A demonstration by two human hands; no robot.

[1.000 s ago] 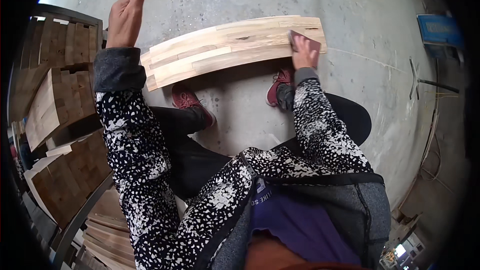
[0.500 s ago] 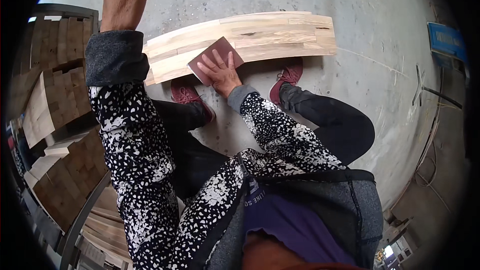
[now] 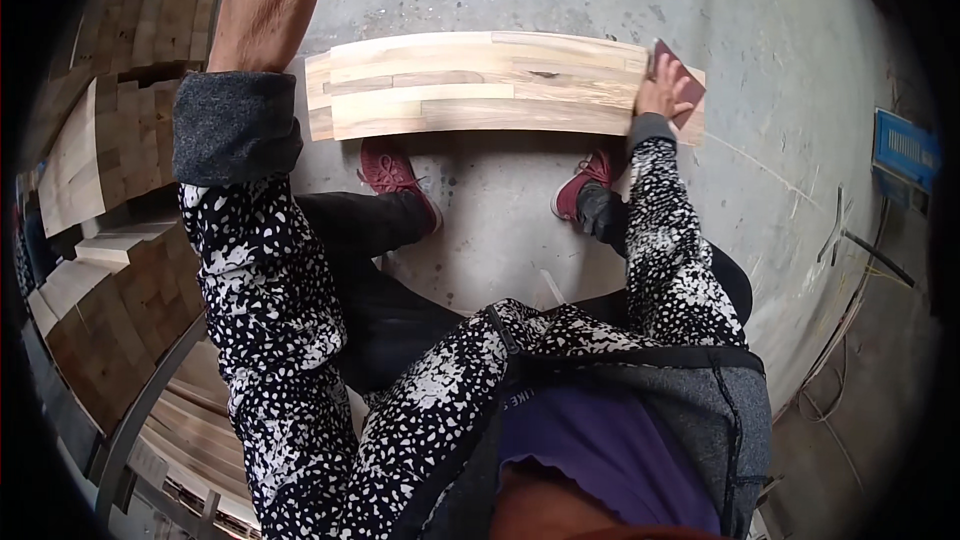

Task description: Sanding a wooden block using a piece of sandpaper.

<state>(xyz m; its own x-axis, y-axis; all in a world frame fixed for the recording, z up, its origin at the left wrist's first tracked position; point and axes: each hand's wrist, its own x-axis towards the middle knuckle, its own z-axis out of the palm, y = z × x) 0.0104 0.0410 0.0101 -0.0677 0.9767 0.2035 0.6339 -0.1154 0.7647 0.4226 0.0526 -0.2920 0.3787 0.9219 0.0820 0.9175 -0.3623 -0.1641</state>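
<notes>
Across the front of my feet lies a pale wooden panel (image 3: pixel 440 90) made of glued strips, with dark knots in it. The ends of another panel (image 3: pixel 319 97) stick out from under it at both sides. My right hand (image 3: pixel 661 92) is at the panel's right end, holding a reddish-brown sheet of sandpaper (image 3: pixel 690 95) against the wood with fingers spread over it. My left hand (image 3: pixel 268 5) is raised at the upper left, above the panel's left end. The upper edge of the picture cuts off its fingers, so what it holds, if anything, is hidden.
Stacks of wood-strip panels (image 3: pixel 120 150) stand along my left beside a metal frame (image 3: pixel 165 380). My red shoes (image 3: pixel 388 170) are just behind the panel on the grey concrete floor (image 3: pixel 760 120). A blue box-like object (image 3: pixel 904 148) and cables (image 3: pixel 835 380) lie far right.
My right hand has swept the sandpaper from the panel's left-middle part to its right end. My left hand stays raised and appears slightly further right and lower.
</notes>
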